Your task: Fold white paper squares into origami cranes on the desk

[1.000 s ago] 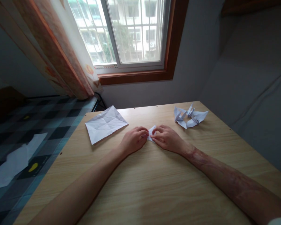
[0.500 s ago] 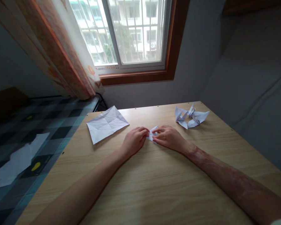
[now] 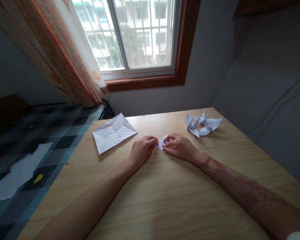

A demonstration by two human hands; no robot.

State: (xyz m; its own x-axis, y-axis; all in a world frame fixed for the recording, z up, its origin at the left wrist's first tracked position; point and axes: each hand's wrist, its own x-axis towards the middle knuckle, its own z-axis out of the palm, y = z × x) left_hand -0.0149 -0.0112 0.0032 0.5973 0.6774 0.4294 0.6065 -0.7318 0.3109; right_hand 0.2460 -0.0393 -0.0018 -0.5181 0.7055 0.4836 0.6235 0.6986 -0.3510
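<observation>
A small white folded paper piece (image 3: 162, 142) lies on the wooden table (image 3: 165, 200) between my two hands. My left hand (image 3: 142, 150) has its fingers curled and pinches the paper's left side. My right hand (image 3: 178, 146) is closed on the right side, fingertips pressed onto the fold. Most of the paper is hidden under my fingers; only a small pointed flap shows.
A creased white paper sheet (image 3: 113, 132) lies flat at the table's far left. Folded paper cranes (image 3: 202, 124) sit at the far right corner. A checked bed (image 3: 27, 146) with white paper (image 3: 13, 176) on it stands left. A window and curtain are behind.
Both hands stay on the small paper; the fingers have shifted slightly on the fold. The view has barely moved.
</observation>
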